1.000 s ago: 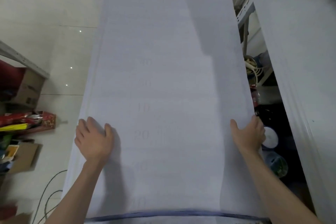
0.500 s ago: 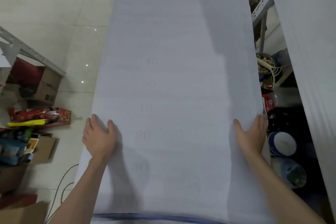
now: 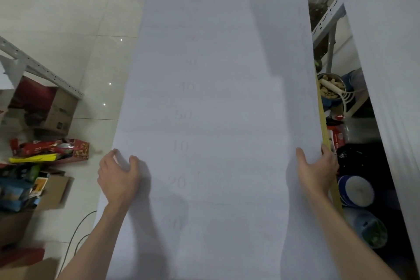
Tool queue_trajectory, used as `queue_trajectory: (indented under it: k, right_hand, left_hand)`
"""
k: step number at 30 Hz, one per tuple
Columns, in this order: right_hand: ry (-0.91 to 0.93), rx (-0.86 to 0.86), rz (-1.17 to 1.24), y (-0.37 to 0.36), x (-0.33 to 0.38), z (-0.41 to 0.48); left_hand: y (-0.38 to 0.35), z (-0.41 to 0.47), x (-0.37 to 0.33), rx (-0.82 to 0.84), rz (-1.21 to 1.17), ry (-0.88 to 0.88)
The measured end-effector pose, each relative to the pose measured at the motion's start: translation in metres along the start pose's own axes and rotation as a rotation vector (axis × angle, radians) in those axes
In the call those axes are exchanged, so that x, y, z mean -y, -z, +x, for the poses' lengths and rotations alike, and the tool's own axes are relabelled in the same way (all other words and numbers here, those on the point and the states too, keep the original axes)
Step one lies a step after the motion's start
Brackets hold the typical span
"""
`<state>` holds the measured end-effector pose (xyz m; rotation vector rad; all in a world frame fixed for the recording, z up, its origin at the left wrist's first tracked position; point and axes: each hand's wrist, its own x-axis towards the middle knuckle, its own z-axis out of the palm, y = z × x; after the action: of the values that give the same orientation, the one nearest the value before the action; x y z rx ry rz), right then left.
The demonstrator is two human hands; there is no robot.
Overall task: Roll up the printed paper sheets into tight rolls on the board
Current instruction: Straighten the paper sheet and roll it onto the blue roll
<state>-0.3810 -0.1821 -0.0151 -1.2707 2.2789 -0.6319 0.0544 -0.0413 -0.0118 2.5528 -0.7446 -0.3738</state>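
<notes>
A long white printed paper sheet (image 3: 222,79) lies flat, stretching away from me, with faint grey numbers down its middle. It covers the board, of which only a yellow edge strip (image 3: 323,125) shows along the right side. My left hand (image 3: 119,178) rests palm down on the sheet's left edge, fingers slightly curled over the paper. At the right edge my right hand (image 3: 318,173) lies flat, thumb on the sheet and fingers over the side. Neither hand has paper lifted.
On the tiled floor at left stand cardboard boxes (image 3: 54,109), red snack packets (image 3: 52,149), a metal rack leg (image 3: 41,70) and a black cable (image 3: 75,234). At right are a white panel (image 3: 391,75), a bowl of food (image 3: 330,86) and blue-and-white tubs (image 3: 355,191).
The view has shifted so the sheet sits further right and the board's yellow edge shows. Both hands stay at the sheet's sides; the left fingers have curled a little.
</notes>
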Motion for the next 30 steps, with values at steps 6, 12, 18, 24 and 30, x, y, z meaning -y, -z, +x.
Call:
queue_trajectory:
  k: [6,12,18,24,30]
  right_hand:
    - [-0.025,0.020,-0.012,-0.012,0.013,0.040]
    - [-0.061,-0.072,0.027,-0.018,0.025,0.047]
    - [-0.043,-0.111,-0.006,-0.017,0.032,0.077]
    - [-0.150,-0.127,-0.055,-0.023,0.045,0.072]
    - [-0.166,-0.063,-0.011,-0.022,0.049,0.096]
  left_hand:
    - [-0.006,0.059,-0.023,0.176,-0.170,0.008]
    - [-0.010,0.043,-0.038,0.119,-0.272,0.030]
    - [-0.018,0.069,-0.054,0.142,-0.268,-0.001]
    - [-0.022,0.087,-0.057,0.098,-0.279,-0.028]
    - [-0.021,0.103,-0.069,0.116,-0.270,0.092]
